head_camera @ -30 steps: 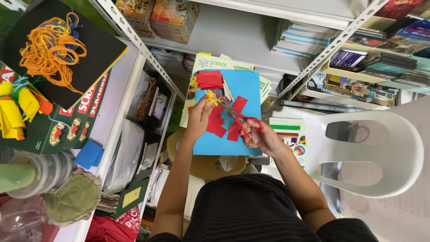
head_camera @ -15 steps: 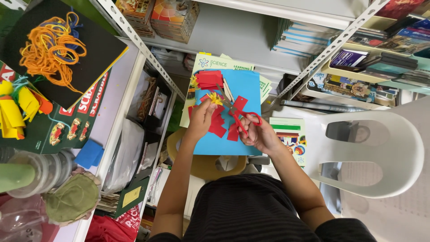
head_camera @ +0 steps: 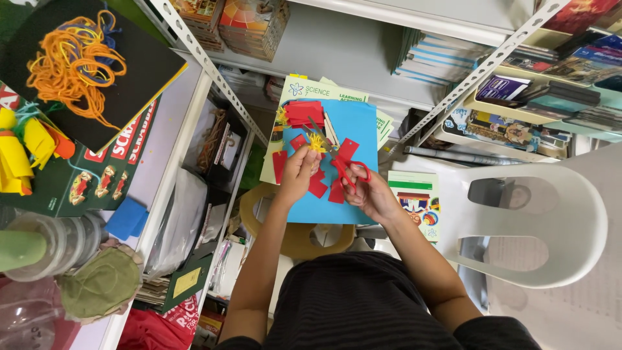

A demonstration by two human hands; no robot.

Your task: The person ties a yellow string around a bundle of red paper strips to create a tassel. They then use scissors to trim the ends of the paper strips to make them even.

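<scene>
Head cam: right hand (head_camera: 376, 194) is gripping red-handled scissors (head_camera: 343, 165), fingers closed thru the loops, while left hand (head_camera: 299, 170) is pinching a small yellow paper piece (head_camera: 316, 141) over the blue sheet (head_camera: 337, 210), w/ red paper scraps (head_camera: 319, 186) lying on it. Paper is looking light, thin, floppy, easy to tear, so probably best pinched at an edge near the cut line. Sheet is resting on workbooks (head_camera: 324, 91) by a metal shelf rack (head_camera: 194, 52), white plastic chair (head_camera: 551, 220) just beside, room cluttered.
</scene>
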